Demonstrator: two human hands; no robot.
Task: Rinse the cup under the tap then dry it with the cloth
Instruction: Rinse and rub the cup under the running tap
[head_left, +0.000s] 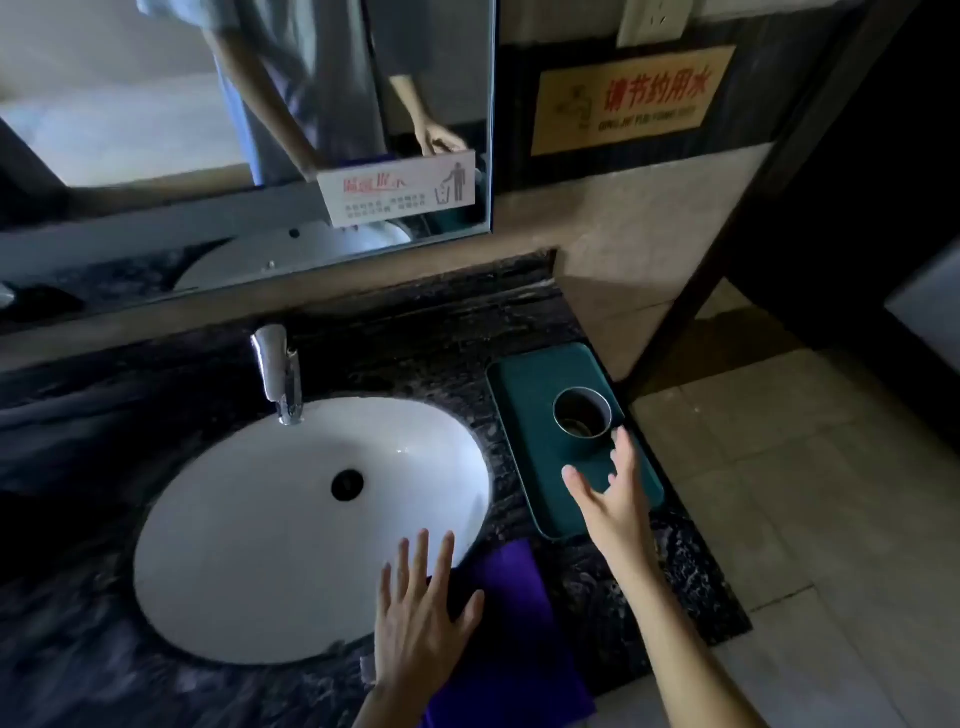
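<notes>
A metal cup (582, 414) stands upright on a dark green tray (540, 379) at the right end of the counter. My right hand (613, 499) hovers over the tray just in front of the cup, fingers spread, fingertips close to its near side and holding nothing. A purple cloth (519, 613) lies on the counter's front edge, right of the white basin (260, 519). My left hand (421, 618) is flat with straight fingers over the basin's rim and the cloth's left part. The chrome tap (280, 374) stands behind the basin; no water runs.
The dark marble counter (104, 441) ends just right of the tray, with tiled floor (805, 493) beyond. A mirror (234, 130) with a small sign (397, 189) hangs behind the tap. A dark post (727, 249) slants down near the tray's far corner.
</notes>
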